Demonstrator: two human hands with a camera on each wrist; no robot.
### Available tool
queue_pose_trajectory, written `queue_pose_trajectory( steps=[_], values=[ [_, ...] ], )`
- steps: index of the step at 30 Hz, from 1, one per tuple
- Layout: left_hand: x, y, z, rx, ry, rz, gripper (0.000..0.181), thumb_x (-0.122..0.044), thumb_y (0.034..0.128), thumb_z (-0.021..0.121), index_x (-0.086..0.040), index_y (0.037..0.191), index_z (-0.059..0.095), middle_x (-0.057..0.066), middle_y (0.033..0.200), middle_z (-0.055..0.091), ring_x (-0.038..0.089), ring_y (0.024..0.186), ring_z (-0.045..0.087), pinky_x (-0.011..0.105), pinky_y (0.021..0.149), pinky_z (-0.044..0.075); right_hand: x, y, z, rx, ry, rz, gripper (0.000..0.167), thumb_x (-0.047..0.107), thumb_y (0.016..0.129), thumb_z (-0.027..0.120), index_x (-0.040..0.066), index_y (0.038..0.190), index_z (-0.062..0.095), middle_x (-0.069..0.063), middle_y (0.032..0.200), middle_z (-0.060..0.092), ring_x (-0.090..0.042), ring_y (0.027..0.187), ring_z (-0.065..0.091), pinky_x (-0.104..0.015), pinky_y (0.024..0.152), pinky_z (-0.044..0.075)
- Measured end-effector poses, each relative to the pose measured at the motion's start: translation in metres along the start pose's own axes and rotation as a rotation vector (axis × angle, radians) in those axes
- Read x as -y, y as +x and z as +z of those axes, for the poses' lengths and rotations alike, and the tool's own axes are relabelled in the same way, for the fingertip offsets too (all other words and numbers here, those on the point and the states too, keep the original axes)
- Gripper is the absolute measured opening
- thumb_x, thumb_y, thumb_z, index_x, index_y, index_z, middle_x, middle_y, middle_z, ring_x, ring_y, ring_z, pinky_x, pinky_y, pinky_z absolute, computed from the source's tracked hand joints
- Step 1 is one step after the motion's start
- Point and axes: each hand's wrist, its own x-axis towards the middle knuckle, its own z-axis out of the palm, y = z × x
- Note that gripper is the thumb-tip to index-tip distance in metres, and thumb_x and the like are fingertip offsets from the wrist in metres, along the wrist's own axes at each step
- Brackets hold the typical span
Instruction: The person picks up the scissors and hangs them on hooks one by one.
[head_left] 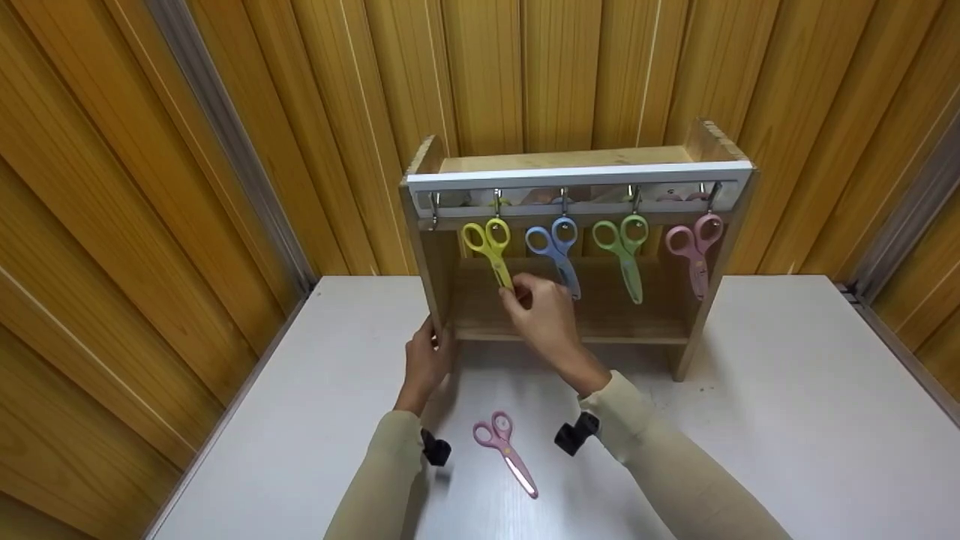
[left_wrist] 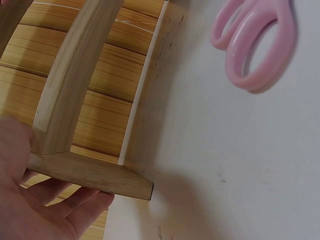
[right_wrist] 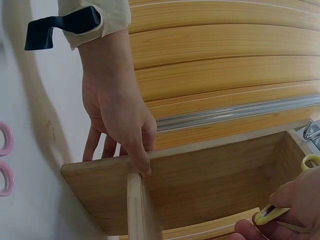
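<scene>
My left hand (head_left: 429, 360) grips the left side panel (left_wrist: 90, 175) of a small wooden rack (head_left: 570, 337) near its bottom, thumb on one face and fingers on the other. With thumb and fingers, my right hand (head_left: 551, 319) pinches the blade end of yellow scissors (head_left: 491, 244); one handle loop is at a hook on the rack's front rail. Blue scissors (head_left: 555, 244), green scissors (head_left: 626, 251) and pink scissors (head_left: 696, 251) hang from hooks to the right. Another pair of pink scissors (head_left: 506, 450) lies on the table between my forearms.
A white rail (head_left: 577, 178) with several metal hooks runs along the rack's top front; its leftmost hook (head_left: 434, 210) is bare. The rack stands on a white table (head_left: 795, 390), before wood-look walls (head_left: 555, 82) with metal strips at the corners.
</scene>
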Motion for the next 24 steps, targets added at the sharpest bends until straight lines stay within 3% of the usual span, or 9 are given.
queue_pose_trajectory(
  steps=[11,18,24],
  values=[
    [-0.0012,-0.0005,-0.0004,0.011,-0.004,-0.027,0.045,-0.020,0.1083,0.051,-0.003,0.150,0.049,0.019,0.140,0.062,0.029,0.118,0.066,0.045,0.094,0.055,-0.0025,0.0002,0.0013,0.015,0.009,0.018,0.011,0.010,0.095,0.072,-0.001,0.092,0.075,-0.012,0.078,0.072,-0.025,0.069,0.066,-0.040,0.064,0.054],
    [-0.0014,-0.0008,0.0001,-0.006,-0.008,-0.013,0.040,-0.016,0.1067,0.053,0.001,0.143,0.055,0.022,0.132,0.066,0.033,0.110,0.070,0.044,0.083,0.059,-0.0030,0.0000,0.0021,0.007,-0.002,0.017,0.010,0.010,0.094,0.072,0.001,0.090,0.075,-0.010,0.078,0.073,-0.024,0.070,0.068,-0.039,0.064,0.053],
    [-0.0011,0.0001,0.0007,0.001,-0.011,-0.021,0.042,-0.016,0.1070,0.052,0.001,0.145,0.053,0.023,0.135,0.064,0.033,0.114,0.068,0.045,0.088,0.058,-0.0029,-0.0003,0.0021,0.012,-0.004,0.021,0.010,0.009,0.094,0.073,0.000,0.091,0.075,-0.010,0.078,0.073,-0.023,0.069,0.067,-0.039,0.063,0.053]
  ],
)
